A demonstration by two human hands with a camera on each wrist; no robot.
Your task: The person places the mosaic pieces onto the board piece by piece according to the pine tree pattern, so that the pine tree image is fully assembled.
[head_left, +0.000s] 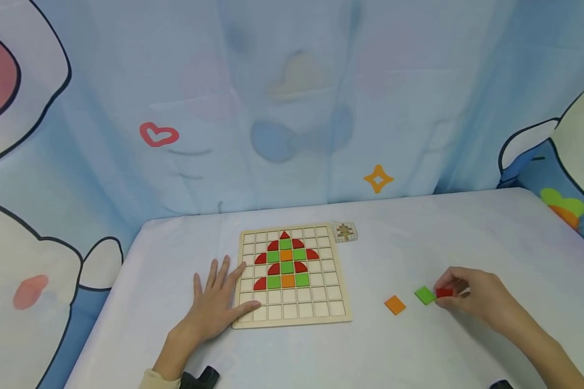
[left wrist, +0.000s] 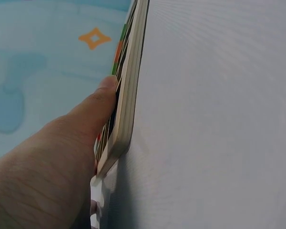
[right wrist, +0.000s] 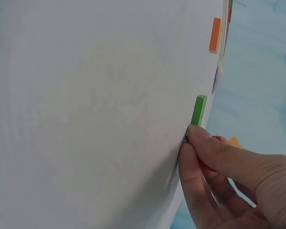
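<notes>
My left hand (head_left: 214, 309) lies with fingers spread along the left edge of a square wooden grid board (head_left: 292, 319). Its thumb rests on the board's near left corner, seen also in the left wrist view, where the thumb (left wrist: 93, 107) lies over the rim. Red, green and orange pieces in the grid form a tree-like pattern. Off to the right, my right hand (head_left: 482, 294) holds a red piece (head_left: 444, 292) between thumb and fingers, which partly hide its shape. Right beside the fingertips lies a green square tile (head_left: 425, 295); whether they touch it I cannot tell.
An orange square tile (head_left: 395, 305) lies between the board and the green tile. A small pattern card (head_left: 345, 232) sits at the board's far right corner. The white-covered table (head_left: 379, 362) ends at a blue printed curtain (head_left: 292, 178).
</notes>
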